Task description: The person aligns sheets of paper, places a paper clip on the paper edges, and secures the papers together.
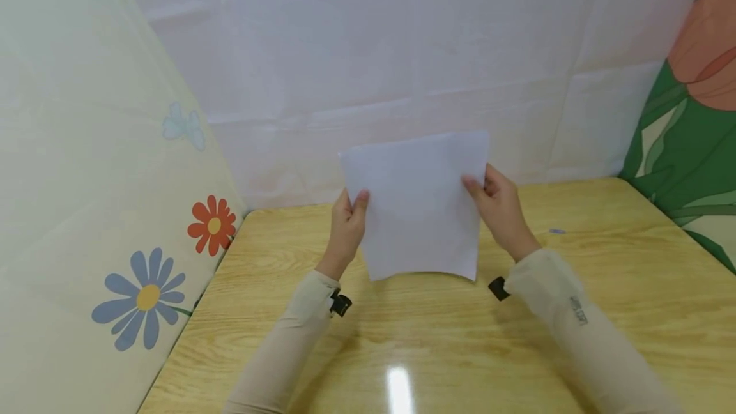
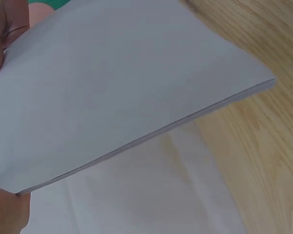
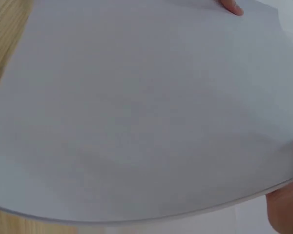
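Observation:
A stack of white paper (image 1: 422, 209) is held up above the table, its face toward me and its bottom edge bowed. My left hand (image 1: 347, 229) grips its left side, thumb on the front and fingers behind. At the right side my right hand (image 1: 501, 209) pinches it the same way, a little higher up. The left wrist view shows the layered edge of the paper stack (image 2: 151, 134), several sheets thick. In the right wrist view the paper stack (image 3: 136, 112) curves along its near edge, and the left thumb (image 3: 232, 7) lies on its far side.
The wood-grain table (image 1: 414, 331) spreads beneath both arms. A small bluish object (image 1: 557, 231) lies on it to the right of my right hand. White cloth (image 1: 322, 69) hangs behind the table, and flower-printed panels (image 1: 92, 209) stand at the sides.

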Available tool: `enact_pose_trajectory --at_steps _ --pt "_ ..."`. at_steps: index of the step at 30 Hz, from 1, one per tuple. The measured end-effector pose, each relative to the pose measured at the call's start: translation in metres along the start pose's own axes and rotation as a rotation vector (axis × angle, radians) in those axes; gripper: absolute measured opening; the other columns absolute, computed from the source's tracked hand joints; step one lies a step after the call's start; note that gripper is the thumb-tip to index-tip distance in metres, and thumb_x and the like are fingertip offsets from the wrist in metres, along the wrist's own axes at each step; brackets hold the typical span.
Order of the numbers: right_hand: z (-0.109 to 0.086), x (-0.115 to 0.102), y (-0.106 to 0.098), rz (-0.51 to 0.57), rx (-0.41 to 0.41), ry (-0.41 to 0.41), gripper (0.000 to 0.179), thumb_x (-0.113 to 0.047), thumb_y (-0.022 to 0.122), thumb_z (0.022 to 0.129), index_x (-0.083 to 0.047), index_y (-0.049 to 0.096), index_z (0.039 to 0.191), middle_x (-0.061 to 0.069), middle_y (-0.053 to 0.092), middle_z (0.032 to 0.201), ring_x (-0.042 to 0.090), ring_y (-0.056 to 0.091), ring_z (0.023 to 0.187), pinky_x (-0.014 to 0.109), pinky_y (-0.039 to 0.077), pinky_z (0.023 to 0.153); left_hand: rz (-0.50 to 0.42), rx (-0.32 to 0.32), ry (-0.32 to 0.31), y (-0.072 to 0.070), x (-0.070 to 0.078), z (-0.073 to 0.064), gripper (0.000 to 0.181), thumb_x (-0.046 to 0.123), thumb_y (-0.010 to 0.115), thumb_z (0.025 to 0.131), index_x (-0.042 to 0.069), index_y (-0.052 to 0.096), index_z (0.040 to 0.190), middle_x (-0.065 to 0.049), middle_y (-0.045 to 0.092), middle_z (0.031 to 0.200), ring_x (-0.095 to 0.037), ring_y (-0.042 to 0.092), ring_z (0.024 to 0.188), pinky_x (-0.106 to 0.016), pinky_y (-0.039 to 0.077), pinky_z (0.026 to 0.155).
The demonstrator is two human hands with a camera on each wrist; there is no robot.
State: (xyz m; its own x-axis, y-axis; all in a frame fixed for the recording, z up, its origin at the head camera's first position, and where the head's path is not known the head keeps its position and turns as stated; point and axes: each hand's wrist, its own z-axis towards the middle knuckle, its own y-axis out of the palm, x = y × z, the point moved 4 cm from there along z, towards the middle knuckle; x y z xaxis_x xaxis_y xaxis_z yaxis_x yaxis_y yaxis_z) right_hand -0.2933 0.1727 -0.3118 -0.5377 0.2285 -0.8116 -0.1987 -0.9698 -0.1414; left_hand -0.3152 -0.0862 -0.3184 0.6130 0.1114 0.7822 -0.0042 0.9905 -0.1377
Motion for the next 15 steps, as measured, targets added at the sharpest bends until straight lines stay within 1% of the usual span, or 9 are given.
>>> enact_pose_trajectory --at_steps 2,5,7,11,15 --pt "0.002 -0.004 0.0 -0.003 -0.012 0.014 0.037 -0.02 0.055 0.098 0.005 0.056 0.125 0.008 0.068 0.104 0.004 0.065 0.087 0.02 0.053 0.07 0.001 0.006 -0.002 0.0 0.003 0.002 0.025 0.01 0.048 0.101 -0.011 0.054 0.113 -0.027 0.063 0.101 -0.027 0.063 0.087 -0.03 0.051 0.076" --pt "0.003 -0.012 0.0 -0.011 -0.017 0.02 0.037 -0.02 0.053 0.099 0.005 0.054 0.126 0.017 0.065 0.108 0.004 0.063 0.088 0.019 0.053 0.071 0.013 0.011 -0.005 0.001 0.008 0.004 0.024 0.01 0.048 0.101 -0.011 0.054 0.111 -0.026 0.062 0.099 -0.026 0.062 0.085 -0.031 0.051 0.075" --pt "0.003 -0.016 0.001 -0.019 -0.012 0.019 0.037 -0.019 0.051 0.1 0.006 0.053 0.127 0.022 0.063 0.111 0.002 0.062 0.089 0.017 0.052 0.073 0.022 0.015 0.01 0.002 0.01 0.005 0.024 0.01 0.047 0.101 -0.011 0.054 0.111 -0.025 0.062 0.098 -0.026 0.061 0.085 -0.031 0.051 0.074" --pt "0.0 -0.012 0.003 -0.007 0.001 0.003 0.036 -0.019 0.048 0.101 0.007 0.05 0.127 0.02 0.062 0.11 0.004 0.06 0.091 0.017 0.049 0.075 0.017 -0.001 0.058 0.005 0.01 0.002 0.024 0.013 0.045 0.102 -0.009 0.052 0.11 -0.024 0.06 0.097 -0.028 0.061 0.086 -0.033 0.051 0.074" --pt "-0.007 -0.002 0.003 0.016 -0.029 0.003 0.038 -0.021 0.044 0.103 0.007 0.047 0.128 0.019 0.06 0.112 0.006 0.06 0.094 0.018 0.05 0.077 -0.016 -0.042 0.053 0.007 0.004 -0.006 0.023 0.01 0.042 0.103 -0.008 0.049 0.114 -0.024 0.059 0.102 -0.03 0.062 0.09 -0.033 0.051 0.077"
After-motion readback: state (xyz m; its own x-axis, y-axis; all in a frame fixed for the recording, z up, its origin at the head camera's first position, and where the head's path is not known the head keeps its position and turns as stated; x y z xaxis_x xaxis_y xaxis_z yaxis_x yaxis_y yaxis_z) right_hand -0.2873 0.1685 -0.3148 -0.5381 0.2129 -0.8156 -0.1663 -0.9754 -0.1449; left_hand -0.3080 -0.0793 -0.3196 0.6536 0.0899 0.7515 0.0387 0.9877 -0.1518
